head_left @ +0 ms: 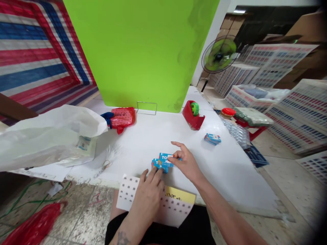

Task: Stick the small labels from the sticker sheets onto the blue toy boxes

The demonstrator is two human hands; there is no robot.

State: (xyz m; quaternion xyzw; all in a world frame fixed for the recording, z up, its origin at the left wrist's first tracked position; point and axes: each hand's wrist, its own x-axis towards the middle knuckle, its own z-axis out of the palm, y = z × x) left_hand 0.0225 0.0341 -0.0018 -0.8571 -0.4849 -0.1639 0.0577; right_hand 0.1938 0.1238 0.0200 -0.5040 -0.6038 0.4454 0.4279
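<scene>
Printed blue cards (156, 163) lie overlapping near the front edge of the white table. My left hand (149, 192) rests palm down over a white sheet of small dark-printed labels (129, 187), its fingers stretched forward and slightly apart. Its fingertips touch the near edge of the cards. My right hand (186, 162) has its thumb on the upper blue card (163, 156), beside a small white patch. The index finger is raised away from the thumb, and blue shows by the other fingers. A yellow strip (182, 194) with handwriting runs along the label sheet.
Another stack of blue cards (212, 138) sits to the right. Behind it stands a red tape dispenser (192, 117) with green tape. A red pouch (122, 117) and a large translucent bag (56, 136) are at left. A green board (145, 54) rises at the back.
</scene>
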